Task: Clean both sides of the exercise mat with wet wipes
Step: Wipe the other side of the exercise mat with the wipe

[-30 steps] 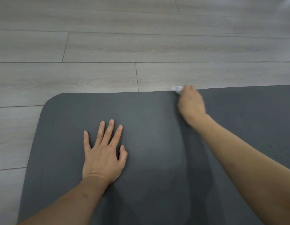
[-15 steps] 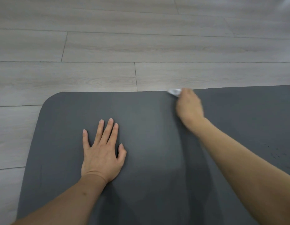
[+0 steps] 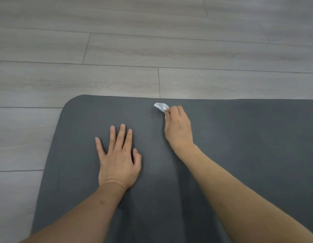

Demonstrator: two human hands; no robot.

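A dark grey exercise mat [image 3: 248, 137] lies flat on the floor and fills the lower part of the view, its rounded far-left corner showing. My left hand [image 3: 117, 158] rests flat on the mat, palm down, fingers spread, holding nothing. My right hand [image 3: 178, 127] is further out, near the mat's far edge, its fingers pinched on a small crumpled white wet wipe [image 3: 161, 107]. The wipe sticks out past the fingertips and touches the mat just inside the far edge. A faintly darker streak runs down the mat between my arms.
Light grey wood-plank floor [image 3: 152, 50] surrounds the mat on the far side and the left. The mat runs out of view to the right and towards me.
My right hand has drawn the wipe back from the far edge, a little towards me. The view has shifted, so the mat and left hand sit further right in the frame.
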